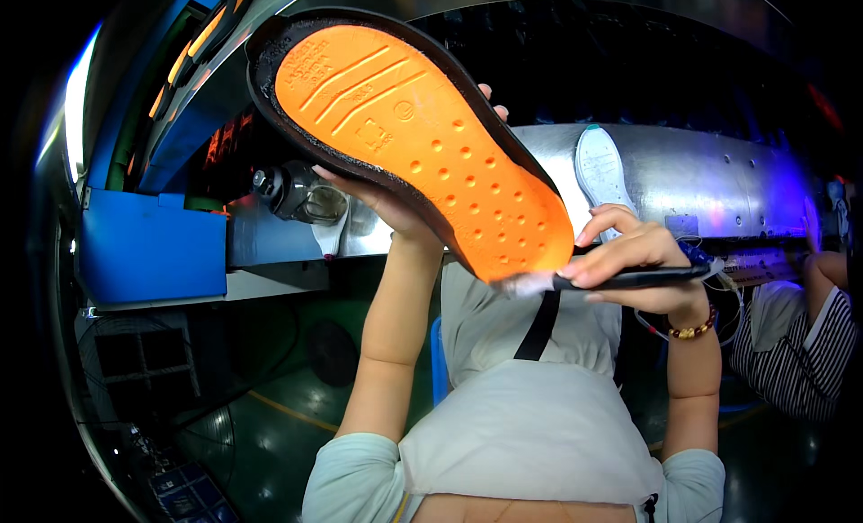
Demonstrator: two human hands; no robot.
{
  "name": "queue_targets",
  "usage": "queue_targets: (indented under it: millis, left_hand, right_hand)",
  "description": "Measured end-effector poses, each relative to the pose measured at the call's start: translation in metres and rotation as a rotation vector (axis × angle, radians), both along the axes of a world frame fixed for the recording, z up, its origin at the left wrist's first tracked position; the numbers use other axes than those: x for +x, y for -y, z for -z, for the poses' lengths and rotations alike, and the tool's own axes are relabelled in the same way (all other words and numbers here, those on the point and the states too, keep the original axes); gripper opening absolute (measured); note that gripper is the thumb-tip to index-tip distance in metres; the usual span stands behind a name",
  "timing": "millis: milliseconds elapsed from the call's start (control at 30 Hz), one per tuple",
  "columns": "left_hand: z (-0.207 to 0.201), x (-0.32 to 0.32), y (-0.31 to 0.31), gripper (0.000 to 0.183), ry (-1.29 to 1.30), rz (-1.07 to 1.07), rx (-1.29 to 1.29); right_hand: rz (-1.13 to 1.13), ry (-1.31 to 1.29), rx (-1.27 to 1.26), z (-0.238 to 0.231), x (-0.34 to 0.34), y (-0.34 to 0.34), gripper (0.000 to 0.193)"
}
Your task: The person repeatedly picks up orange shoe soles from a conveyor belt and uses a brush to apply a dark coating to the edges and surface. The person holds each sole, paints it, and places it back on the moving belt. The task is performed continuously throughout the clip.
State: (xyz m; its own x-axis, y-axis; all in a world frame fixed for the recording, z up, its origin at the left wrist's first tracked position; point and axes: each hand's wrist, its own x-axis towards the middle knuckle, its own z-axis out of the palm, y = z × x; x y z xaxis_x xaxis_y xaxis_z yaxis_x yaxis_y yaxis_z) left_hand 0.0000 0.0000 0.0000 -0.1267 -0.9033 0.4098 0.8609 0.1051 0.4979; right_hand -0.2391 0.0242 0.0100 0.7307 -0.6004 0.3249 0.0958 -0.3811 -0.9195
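In the head view, the sole (422, 155) is the biggest thing; it is raised in front of the person, over the near edge of the metal table (683, 168). Its inner face is orange, with small round hollows and raised lines, and around it goes a black rim. The left hand (391, 199) is closed on this sole from behind and below: its thumb lies at the left edge, and some fingertips show past the opposite edge.

The right hand (643, 249) is gripping a brush (652, 277) with a black handle, held almost level. The pale bristles, a little blurred, are at the lower end of the orange face and seem to touch it. Whether the right fingers also touch the sole, I cannot tell.

Behind the right hand, a white sole (599, 163) lies on the table, partly covered by the fingers. To the left of the left hand there is a dark bottle (310, 198), and farther left, a blue box (153, 244). At the right side sits another person in striped clothing (796, 352).
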Motion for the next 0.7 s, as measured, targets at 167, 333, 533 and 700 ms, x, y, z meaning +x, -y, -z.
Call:
queue_targets:
  millis: [167, 333, 533, 700]
  left_hand:
    - [-0.019, -0.01, 0.003, 0.104, 0.094, -0.083, 0.089]
    - [0.006, -0.032, -0.043, 0.084, -0.122, -0.025, 0.191]
    - [0.011, 0.002, -0.039, 0.053, -0.117, 0.336, 0.19]
    - [-0.002, 0.006, -0.026, 0.043, 0.174, 0.475, 0.406]
  right_hand:
    - [0.027, 0.317, 0.472, 0.019, -0.004, 0.013, 0.018]
    - [0.137, 0.595, 0.784, 0.008, 0.025, -0.016, 0.018]
    - [-0.053, 0.113, 0.188, -0.02, 0.016, -0.011, 0.022]
    - [-0.026, 0.059, 0.058, -0.02, 0.016, 0.003, 0.018]
